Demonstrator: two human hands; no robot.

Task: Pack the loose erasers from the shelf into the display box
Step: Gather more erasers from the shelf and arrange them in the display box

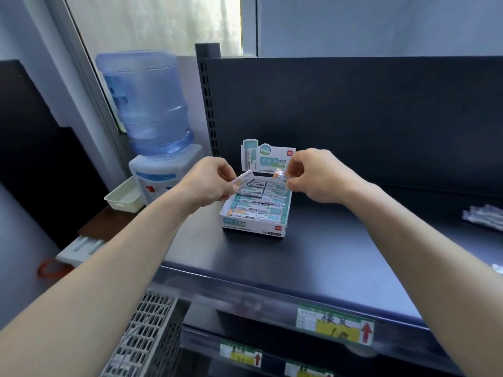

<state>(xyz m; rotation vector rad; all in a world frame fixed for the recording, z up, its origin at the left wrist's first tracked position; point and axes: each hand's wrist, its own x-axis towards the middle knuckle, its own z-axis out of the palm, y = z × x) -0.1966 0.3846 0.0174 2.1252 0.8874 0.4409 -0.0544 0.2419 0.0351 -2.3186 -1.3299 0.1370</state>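
Hands [211,183] [318,178] pinch erasers [243,178] [280,175] above display box [253,227] rear edge

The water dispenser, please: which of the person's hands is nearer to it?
Left. The left hand, pinching an eraser, is just right of the dispenser; the right hand, also pinching one, is farther right, over the box.

Soft daylight enters through the curtained window [152,20] at top left; the dark shelf [299,254] shows a dull sheen, frame edges bow, price labels [336,323] blur.
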